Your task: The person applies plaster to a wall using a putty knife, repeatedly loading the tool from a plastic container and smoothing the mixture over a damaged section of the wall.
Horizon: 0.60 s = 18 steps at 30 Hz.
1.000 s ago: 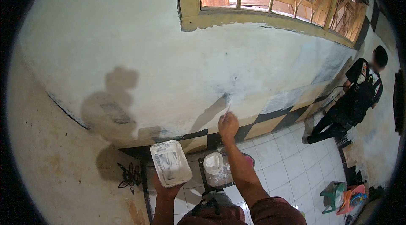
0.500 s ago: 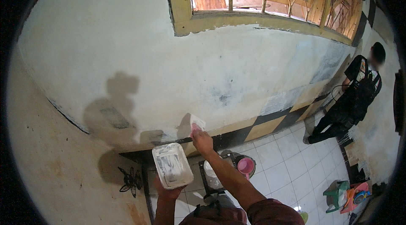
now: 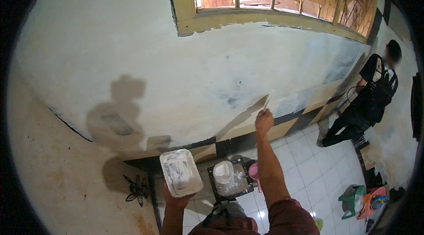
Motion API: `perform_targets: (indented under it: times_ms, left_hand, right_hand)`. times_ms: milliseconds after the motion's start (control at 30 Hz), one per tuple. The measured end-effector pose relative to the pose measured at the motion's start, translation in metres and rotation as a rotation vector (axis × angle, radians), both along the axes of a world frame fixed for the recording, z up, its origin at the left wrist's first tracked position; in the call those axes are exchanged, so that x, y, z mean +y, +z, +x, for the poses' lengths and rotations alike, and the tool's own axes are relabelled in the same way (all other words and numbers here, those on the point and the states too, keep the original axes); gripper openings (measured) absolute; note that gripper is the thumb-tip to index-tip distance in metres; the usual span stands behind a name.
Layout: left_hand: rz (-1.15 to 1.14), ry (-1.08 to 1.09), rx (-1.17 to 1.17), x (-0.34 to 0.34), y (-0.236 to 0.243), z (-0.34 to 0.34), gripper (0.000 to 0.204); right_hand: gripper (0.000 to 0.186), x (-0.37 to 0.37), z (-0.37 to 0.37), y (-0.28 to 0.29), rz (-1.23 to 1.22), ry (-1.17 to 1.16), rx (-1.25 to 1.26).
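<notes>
My left hand (image 3: pixel 176 198) grips a white rectangular plastic tub (image 3: pixel 181 173) from below, its inside smeared with white and grey putty. Out to the right, my right hand (image 3: pixel 264 121) is closed round the handle of a putty knife (image 3: pixel 266 102). Its flat blade appears almost edge-on and lies at or very close to the wall (image 3: pixel 194 80), just above the dark and tan tile border (image 3: pixel 276 131). Whether the blade touches the plaster, I cannot tell. A long shadow falls leftward from the knife and hand.
Below the wall, a dark-edged stand (image 3: pixel 234 186) bears a white bucket (image 3: pixel 223 171), with a pink dipper (image 3: pixel 254 172) beside it. A yellow barred window (image 3: pixel 265 18) is above. At right stands a person in black (image 3: pixel 369 98); green and orange plastic stools (image 3: pixel 353 202) are on the tiled floor (image 3: pixel 304 177).
My right hand has swept the putty knife right and upward along the wall, and its blade has turned from broadside to edge-on. The tub in my left hand has barely moved.
</notes>
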<state>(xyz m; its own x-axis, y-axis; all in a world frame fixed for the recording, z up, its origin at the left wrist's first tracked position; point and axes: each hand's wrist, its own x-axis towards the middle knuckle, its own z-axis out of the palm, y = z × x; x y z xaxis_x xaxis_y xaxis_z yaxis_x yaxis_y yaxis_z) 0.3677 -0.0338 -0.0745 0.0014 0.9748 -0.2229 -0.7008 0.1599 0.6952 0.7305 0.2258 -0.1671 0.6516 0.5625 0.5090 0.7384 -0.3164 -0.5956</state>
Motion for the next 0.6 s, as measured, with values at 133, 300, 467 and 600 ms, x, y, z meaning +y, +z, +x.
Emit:
perform_targets:
  times_ms: [133,300,467,600]
  left_hand:
    - [0.015,0.019,0.077,-0.004,-0.007,-0.010,0.056]
    - [0.055,0.003,0.221,-0.001,-0.007,-0.005,0.058]
    - [0.016,0.029,0.298,0.003,0.028,0.016,0.088]
    - [-0.049,-0.082,-0.325,0.011,0.033,0.013,0.073]
  right_hand:
    - [0.018,0.017,0.025,0.029,0.008,-0.078,0.009]
    - [0.023,0.033,-0.012,0.027,0.151,0.219,-0.055]
    - [0.015,-0.028,-0.146,-0.008,-0.034,0.587,-0.043]
    - [0.018,-0.134,-0.183,-0.023,0.129,0.699,0.045]
